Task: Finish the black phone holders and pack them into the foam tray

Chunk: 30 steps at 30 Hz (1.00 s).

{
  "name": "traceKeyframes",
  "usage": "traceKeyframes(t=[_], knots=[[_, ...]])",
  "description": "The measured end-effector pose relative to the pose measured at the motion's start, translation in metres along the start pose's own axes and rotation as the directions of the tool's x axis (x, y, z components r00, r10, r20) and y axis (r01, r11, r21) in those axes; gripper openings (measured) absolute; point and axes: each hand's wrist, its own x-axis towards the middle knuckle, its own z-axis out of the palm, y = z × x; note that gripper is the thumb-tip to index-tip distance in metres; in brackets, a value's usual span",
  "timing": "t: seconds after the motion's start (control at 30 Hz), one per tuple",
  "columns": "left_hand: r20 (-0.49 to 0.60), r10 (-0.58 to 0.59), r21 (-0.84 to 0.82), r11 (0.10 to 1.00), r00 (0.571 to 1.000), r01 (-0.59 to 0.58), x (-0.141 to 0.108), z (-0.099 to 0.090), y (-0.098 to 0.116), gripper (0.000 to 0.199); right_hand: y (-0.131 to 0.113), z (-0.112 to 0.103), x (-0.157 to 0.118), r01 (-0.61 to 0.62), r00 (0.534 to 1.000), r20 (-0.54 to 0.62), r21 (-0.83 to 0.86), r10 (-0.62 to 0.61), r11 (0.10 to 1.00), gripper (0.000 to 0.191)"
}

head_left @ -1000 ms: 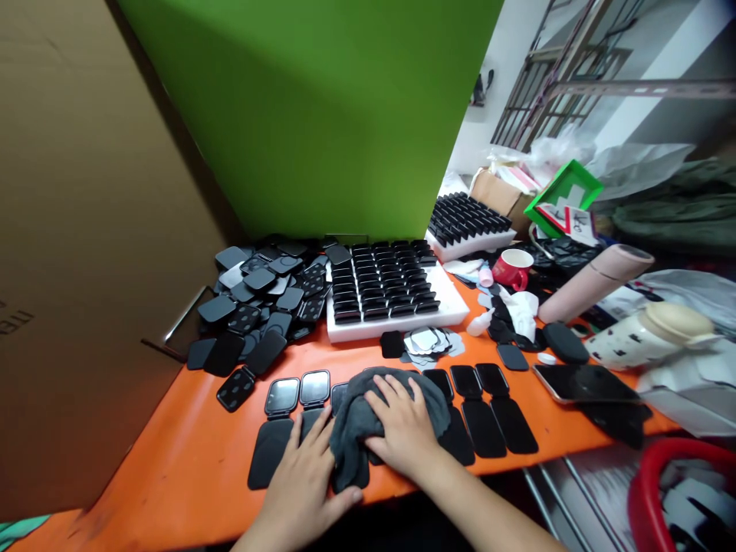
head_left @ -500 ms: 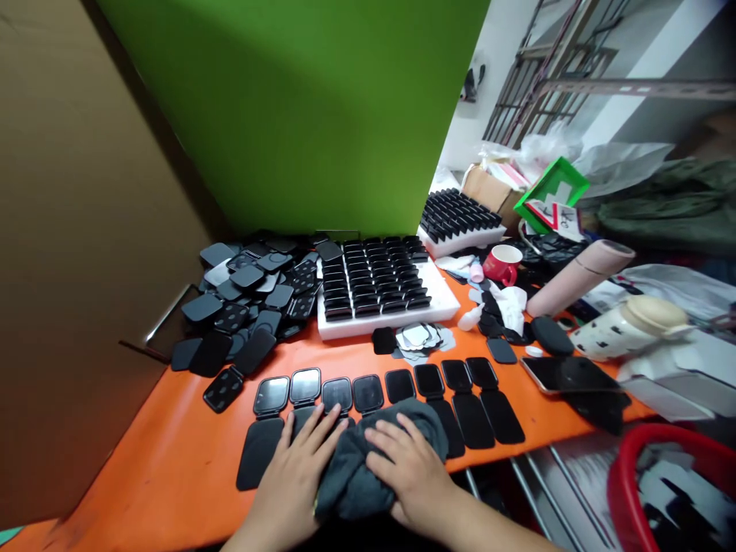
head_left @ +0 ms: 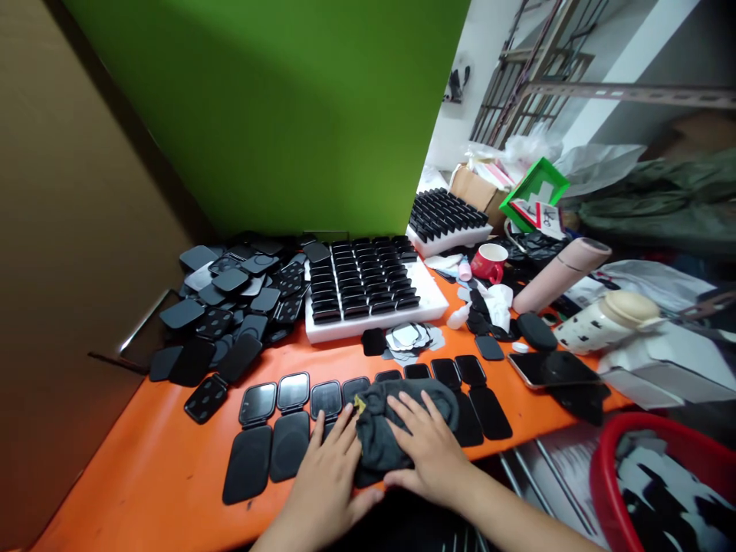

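A dark grey cloth lies bunched over the middle of a row of opened folding black pieces with square lids. My right hand rests on the cloth, fingers spread and flat. Beside it, my left hand lies open with spread fingers over the pieces, its fingertips near the cloth's left edge. At the row's left end, one opened black piece has a shiny upper panel. Another opened piece marks the right end. Cloth and hands hide parts of the middle pieces.
Loose dark plates are heaped at the left. A white foam tray holds rows of black pieces behind thin sheets. Rightward are a red mug, a pink bottle, a phone and a red bin.
The cloth and my right hand have shifted forward over the upper panels. My left hand has moved right, uncovering the second piece from the left. The view has shifted slightly.
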Motion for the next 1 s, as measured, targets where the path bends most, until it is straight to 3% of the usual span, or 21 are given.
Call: traceKeyframes(t=[0.13, 0.2, 0.3, 0.4, 0.5, 0.6, 0.7, 0.8, 0.9, 0.97, 1.0], knots=[[0.028, 0.025, 0.003, 1.000, 0.999, -0.025, 0.004, 0.006, 0.001, 0.061, -0.003, 0.024, -0.012, 0.113, 0.979, -0.171, 0.021, -0.108, 0.993, 0.027], [0.040, 0.002, 0.022, 1.000, 0.999, -0.003, 0.004, 0.005, 0.002, 0.065, -0.006, 0.025, -0.015, 0.146, 0.962, -0.239, 0.054, -0.129, 0.988, 0.025], [0.034, -0.040, 0.046, 0.998, 0.999, 0.038, 0.003, 0.003, 0.005, 0.073, -0.007, 0.009, -0.011, 0.066, 0.946, -0.325, 0.162, -0.010, 0.985, 0.035], [0.010, -0.027, 0.050, 0.998, 1.000, 0.027, 0.003, 0.003, 0.005, 0.071, -0.004, -0.012, 0.003, -0.077, 0.903, -0.401, 0.209, 0.157, 0.975, 0.033], [-0.031, -0.005, 0.054, 0.999, 0.999, 0.007, 0.001, 0.004, 0.002, 0.069, 0.001, -0.020, 0.018, -0.133, 0.955, -0.254, 0.094, 0.153, 0.987, 0.041], [-0.069, 0.007, 0.051, 0.999, 0.998, -0.003, 0.000, 0.006, 0.000, 0.064, 0.004, -0.009, 0.027, -0.133, 0.988, -0.080, 0.036, 0.135, 0.990, 0.060], [-0.067, 0.021, 0.032, 0.999, 0.998, -0.019, 0.000, 0.006, -0.001, 0.058, 0.006, 0.006, 0.026, -0.149, 0.985, -0.077, 0.059, 0.153, 0.987, 0.047], [-0.048, 0.029, 0.019, 0.999, 0.998, -0.028, 0.001, 0.004, -0.002, 0.055, 0.008, 0.010, 0.016, -0.075, 0.968, -0.228, 0.143, 0.107, 0.987, 0.027], [-0.031, 0.017, 0.029, 0.999, 0.999, -0.016, 0.002, 0.001, 0.001, 0.062, 0.015, -0.002, 0.000, -0.011, 0.889, -0.443, 0.226, 0.113, 0.974, 0.019], [-0.024, 0.005, 0.037, 0.999, 1.000, -0.004, 0.004, -0.001, 0.005, 0.066, 0.022, -0.015, -0.009, -0.040, 0.838, -0.528, 0.192, 0.138, 0.980, 0.012], [-0.020, 0.004, 0.038, 0.999, 1.000, -0.003, 0.006, -0.001, 0.008, 0.066, 0.027, -0.021, -0.012, -0.078, 0.838, -0.526, 0.152, 0.147, 0.985, 0.013]])
